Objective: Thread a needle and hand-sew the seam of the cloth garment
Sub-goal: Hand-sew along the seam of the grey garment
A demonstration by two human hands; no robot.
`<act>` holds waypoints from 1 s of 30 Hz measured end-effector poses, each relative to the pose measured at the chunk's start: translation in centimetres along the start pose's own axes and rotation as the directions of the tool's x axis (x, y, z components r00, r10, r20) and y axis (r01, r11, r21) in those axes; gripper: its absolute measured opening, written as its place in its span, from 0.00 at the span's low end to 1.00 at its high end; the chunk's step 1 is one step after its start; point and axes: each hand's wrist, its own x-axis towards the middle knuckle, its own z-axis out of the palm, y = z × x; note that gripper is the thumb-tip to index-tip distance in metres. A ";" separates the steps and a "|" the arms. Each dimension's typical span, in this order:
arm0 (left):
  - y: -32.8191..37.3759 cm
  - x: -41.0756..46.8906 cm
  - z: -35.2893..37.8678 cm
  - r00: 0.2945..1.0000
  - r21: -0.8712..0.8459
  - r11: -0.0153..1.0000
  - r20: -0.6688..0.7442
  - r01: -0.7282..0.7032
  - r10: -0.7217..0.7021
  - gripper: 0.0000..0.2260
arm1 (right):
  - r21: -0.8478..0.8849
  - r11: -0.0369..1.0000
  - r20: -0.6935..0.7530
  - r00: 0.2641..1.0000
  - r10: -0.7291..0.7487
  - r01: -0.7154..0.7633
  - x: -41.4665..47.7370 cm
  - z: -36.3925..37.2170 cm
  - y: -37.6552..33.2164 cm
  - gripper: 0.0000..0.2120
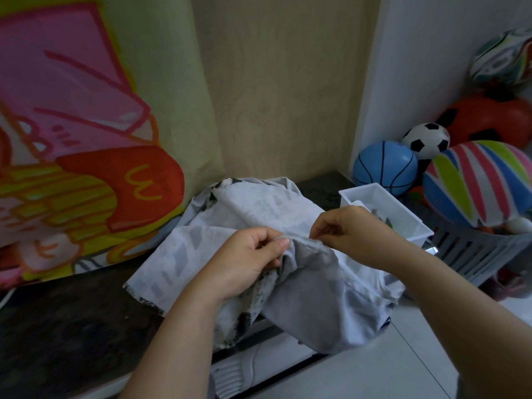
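My left hand (252, 256) gripped a fold of the cloth (230, 214) at the table's (72, 326) right end; my right hand (349, 233) pinched it just beside. Holding that stretch taut seemed best for even stitches.

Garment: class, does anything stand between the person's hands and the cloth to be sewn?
Nothing visible does. The left hand grips a bunched fold of the garment, and the right hand pinches the cloth just beside it. The white tray lies behind the right hand, not between.

Garment (259, 214) on counter (72, 321); tray (403, 208) right, balls (385, 167) behind.
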 end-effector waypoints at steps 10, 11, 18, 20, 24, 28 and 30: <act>0.4 -0.3 0.0 1.000 -0.028 1.000 0.015 0.013 -0.013 0.06 | -0.023 0.999 -0.011 1.000 -0.029 0.029 0.0 0.0 -0.2 0.08; 0.4 -0.3 0.0 1.000 -0.037 0.999 0.022 0.018 -0.017 0.06 | -0.033 0.999 -0.019 0.999 -0.037 0.036 -0.1 0.0 -0.3 0.07; 0.6 -0.5 -0.1 0.997 -0.068 0.997 0.067 0.043 -0.038 0.06 | -0.141 0.974 -0.093 0.977 -0.190 0.176 0.0 0.5 -0.3 0.07; 0.5 -0.5 -0.1 0.997 -0.076 0.996 0.069 0.047 -0.042 0.07 | -0.138 0.970 -0.128 0.967 -0.220 0.202 0.1 0.5 -0.5 0.07; 0.5 -0.3 -0.1 0.998 -0.103 0.994 0.044 0.046 -0.042 0.08 | -0.081 0.971 -0.162 0.958 -0.237 0.227 0.0 0.9 -1.1 0.08; 0.5 -0.1 0.1 0.997 -0.130 0.991 -0.066 0.017 -0.026 0.07 | 0.158 0.974 -0.158 0.978 -0.140 0.165 -0.4 1.2 -2.3 0.08; 0.4 0.0 0.2 0.994 -0.138 0.990 -0.102 0.009 -0.024 0.08 | 0.248 0.960 -0.147 0.984 -0.099 0.134 -0.6 1.0 -2.7 0.06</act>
